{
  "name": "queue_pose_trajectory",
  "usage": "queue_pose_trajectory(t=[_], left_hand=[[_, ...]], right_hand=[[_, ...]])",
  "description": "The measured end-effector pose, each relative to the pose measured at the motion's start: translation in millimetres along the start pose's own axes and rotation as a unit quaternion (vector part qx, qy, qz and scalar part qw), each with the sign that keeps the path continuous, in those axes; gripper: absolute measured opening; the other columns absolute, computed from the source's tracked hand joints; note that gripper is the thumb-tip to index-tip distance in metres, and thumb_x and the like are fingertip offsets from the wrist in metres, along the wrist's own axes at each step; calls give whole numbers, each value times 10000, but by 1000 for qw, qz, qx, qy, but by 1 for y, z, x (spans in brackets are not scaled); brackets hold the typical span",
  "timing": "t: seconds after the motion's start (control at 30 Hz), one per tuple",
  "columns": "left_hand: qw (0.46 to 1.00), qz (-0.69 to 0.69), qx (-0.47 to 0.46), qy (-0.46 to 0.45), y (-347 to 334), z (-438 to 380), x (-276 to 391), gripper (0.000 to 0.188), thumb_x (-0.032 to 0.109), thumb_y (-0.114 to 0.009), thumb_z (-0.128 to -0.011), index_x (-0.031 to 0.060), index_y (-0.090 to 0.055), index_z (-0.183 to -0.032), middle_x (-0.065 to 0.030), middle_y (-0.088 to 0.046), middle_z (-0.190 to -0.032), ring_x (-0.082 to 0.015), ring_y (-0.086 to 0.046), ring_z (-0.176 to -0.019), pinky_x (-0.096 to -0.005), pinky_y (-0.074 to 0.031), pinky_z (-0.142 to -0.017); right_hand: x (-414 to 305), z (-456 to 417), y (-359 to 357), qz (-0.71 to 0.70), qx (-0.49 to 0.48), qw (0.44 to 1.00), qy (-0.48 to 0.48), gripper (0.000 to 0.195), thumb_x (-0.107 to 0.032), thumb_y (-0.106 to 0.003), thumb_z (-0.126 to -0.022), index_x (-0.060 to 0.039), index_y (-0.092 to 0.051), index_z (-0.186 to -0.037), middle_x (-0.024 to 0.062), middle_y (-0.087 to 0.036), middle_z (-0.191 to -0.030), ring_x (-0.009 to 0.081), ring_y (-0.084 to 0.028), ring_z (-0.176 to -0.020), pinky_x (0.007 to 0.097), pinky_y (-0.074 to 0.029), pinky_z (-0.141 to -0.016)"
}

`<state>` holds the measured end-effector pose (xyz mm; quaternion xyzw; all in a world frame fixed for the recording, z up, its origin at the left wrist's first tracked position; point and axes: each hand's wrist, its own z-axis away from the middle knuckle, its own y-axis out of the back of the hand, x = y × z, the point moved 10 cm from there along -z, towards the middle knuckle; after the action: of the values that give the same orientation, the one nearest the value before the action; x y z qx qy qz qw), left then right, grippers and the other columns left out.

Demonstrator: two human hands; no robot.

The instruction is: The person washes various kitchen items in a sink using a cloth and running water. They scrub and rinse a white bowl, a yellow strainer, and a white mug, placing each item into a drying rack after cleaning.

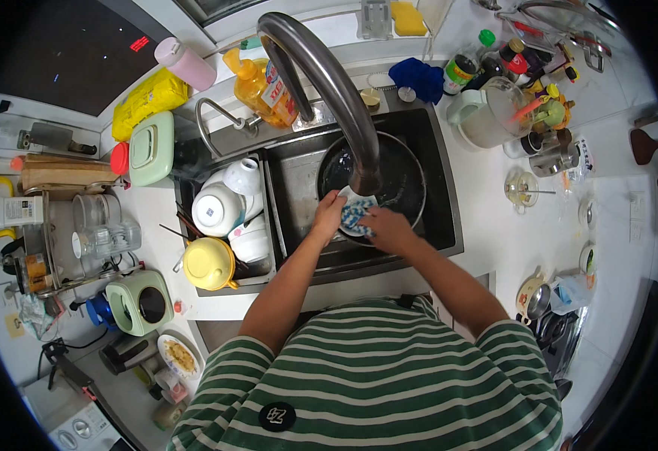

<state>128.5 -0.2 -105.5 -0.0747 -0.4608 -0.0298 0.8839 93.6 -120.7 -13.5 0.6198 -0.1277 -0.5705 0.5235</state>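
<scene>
My left hand [329,215] grips the left edge of a small white bowl or dish [348,198] below the faucet [365,175]. Against its inside, my right hand [391,230] presses a blue and white scrubbing cloth or sponge [357,215]. Both hands are over a round dark pan [422,194] with a metal rim, which sits in the black sink [298,197]. Whether water runs from the spout cannot be told. My fingers partly hide the dish.
Left of the basin, a drainer [272,248] holds white bowls [216,209] and a yellow lidded pot [208,264]. Behind stand an orange soap pump bottle [261,90] and a small curved tap [208,124]. A plastic pitcher [492,115] and several bottles stand at the right.
</scene>
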Motion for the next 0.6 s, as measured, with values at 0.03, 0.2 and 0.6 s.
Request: queue_pose_trajectory(t=[0.03, 0.2, 0.6], left_hand=[[999, 9, 32, 10, 1, 5, 5, 340, 337, -503, -941, 53, -597, -1104, -29, -619, -985, -121, -545, -921, -264, -418, -807], [986, 125, 39, 103, -13, 14, -2, 420, 452, -507, -941, 96, -592, -1147, -20, -625, -949, -111, -582, -845, -266, -472, -682], [991, 99, 94, 1, -4, 5, -3, 336, 367, -521, -949, 84, -616, -1104, -34, -625, -927, -103, -547, -819, -252, -461, -588]], right_hand=[[1, -4, 2, 3, -34, 999, -7, 389, -139, -682, -694, -158, -645, -1081, 109, -586, -1082, 300, -583, -1026, 406, -498, -829], [-2, -26, 10, -150, 13, 989, -2, 367, -168, -658, -719, -131, -641, -1084, 135, -595, -1063, 343, -597, -974, 422, -491, -842], [15, -52, -21, -139, -132, 981, -36, 135, -67, -616, -706, 10, -652, -811, 189, -662, -830, 356, -627, -836, 444, -509, -719]])
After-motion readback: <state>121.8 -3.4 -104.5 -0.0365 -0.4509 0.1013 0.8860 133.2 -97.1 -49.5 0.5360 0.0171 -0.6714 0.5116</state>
